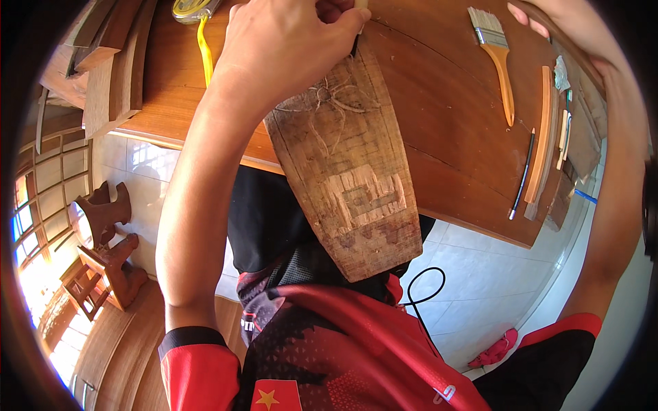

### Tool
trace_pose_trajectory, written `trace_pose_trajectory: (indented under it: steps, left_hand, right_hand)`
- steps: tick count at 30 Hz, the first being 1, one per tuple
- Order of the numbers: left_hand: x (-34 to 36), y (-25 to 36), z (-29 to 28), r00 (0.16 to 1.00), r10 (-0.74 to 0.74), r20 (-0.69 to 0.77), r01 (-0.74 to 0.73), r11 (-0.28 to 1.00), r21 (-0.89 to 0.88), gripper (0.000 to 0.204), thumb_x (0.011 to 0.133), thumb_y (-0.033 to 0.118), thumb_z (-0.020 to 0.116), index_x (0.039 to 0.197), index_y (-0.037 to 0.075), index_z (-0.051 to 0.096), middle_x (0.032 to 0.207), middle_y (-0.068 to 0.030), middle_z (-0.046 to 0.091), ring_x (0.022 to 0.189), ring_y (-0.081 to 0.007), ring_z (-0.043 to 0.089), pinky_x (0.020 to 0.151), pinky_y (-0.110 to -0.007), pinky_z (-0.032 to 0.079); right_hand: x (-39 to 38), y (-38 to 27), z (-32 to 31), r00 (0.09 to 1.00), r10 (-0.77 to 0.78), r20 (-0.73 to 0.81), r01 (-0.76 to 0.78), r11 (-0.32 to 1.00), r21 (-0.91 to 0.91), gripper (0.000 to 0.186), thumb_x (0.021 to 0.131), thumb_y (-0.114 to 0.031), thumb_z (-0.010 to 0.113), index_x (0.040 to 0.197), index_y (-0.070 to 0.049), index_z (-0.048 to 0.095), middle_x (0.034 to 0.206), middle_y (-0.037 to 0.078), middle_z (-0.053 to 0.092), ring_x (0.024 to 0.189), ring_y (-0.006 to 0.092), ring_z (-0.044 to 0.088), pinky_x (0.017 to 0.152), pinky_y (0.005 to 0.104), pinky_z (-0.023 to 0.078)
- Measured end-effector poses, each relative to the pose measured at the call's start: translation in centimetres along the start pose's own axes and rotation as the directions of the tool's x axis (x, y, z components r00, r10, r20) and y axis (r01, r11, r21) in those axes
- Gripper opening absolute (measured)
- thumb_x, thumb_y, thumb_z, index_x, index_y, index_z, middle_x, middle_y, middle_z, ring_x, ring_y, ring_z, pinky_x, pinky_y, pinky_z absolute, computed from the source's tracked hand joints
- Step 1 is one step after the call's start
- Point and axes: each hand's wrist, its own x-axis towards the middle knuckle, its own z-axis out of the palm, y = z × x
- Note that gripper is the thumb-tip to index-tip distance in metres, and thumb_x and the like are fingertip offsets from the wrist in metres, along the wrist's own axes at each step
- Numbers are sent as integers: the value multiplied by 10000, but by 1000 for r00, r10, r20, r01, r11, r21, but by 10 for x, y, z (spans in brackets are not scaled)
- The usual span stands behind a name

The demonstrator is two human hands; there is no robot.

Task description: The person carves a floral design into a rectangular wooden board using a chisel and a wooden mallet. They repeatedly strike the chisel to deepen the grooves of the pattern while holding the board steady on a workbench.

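Observation:
A tapered wooden board point(373, 157) extends from the tabletop over my lap. It bears a carved flower outline near its far part and a paler, chiselled square pattern lower down. My left hand point(295, 34) is closed at the board's far end, its thumb and fingers pinched round a slim tool point(355, 46) with a pale top and a dark shaft. The tool's kind and its full length are partly hidden by the hand. At the far right, my right hand point(569, 17) is curled round a long brown wooden strip point(565, 38), cut off by the view's edge.
On the brown table point(452, 137) lie a flat paintbrush point(498, 61), a pencil point(523, 175), an orange-brown wooden strip point(541, 137) and thin tools. A yellow tape measure point(195, 8) and stacked wood blocks point(116, 82) are at left. Wooden stools point(113, 267) stand on the tiled floor.

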Motion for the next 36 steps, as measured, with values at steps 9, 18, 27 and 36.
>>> trace_pose_trajectory:
  steps: [9,18,27,36]
  left_hand:
    - [4,-16,2,1000,-3,19,5,997,-73,256,954,173,681,1033,-60,752,873,-208,765,764,-274,754,732,-384,572]
    - [7,10,-4,980,-174,96,174,985,6,271,975,206,659,1030,-40,757,873,-184,769,766,-248,746,744,-389,572]
    - [-1,-6,-5,996,49,69,-45,997,-66,275,970,218,656,1029,-34,747,887,-199,757,796,-272,744,768,-393,564]
    - [-1,-3,-7,994,36,103,-29,997,-69,284,983,224,648,1038,-36,749,886,-182,760,776,-240,728,762,-396,560]
  right_hand:
    - [0,8,8,999,6,-43,0,993,120,334,1043,-185,604,1243,77,660,726,34,644,598,75,568,541,241,449]
    - [-5,8,6,999,-37,5,36,992,118,335,1035,-176,605,1247,78,652,763,61,666,617,71,577,548,230,449]
    - [-12,1,7,998,57,37,-65,953,295,281,1035,-189,606,1169,52,662,724,18,607,597,68,542,522,228,428]
    - [-12,3,14,999,36,-10,-34,987,157,275,1037,-182,600,1172,52,652,697,14,601,567,68,536,506,230,433]
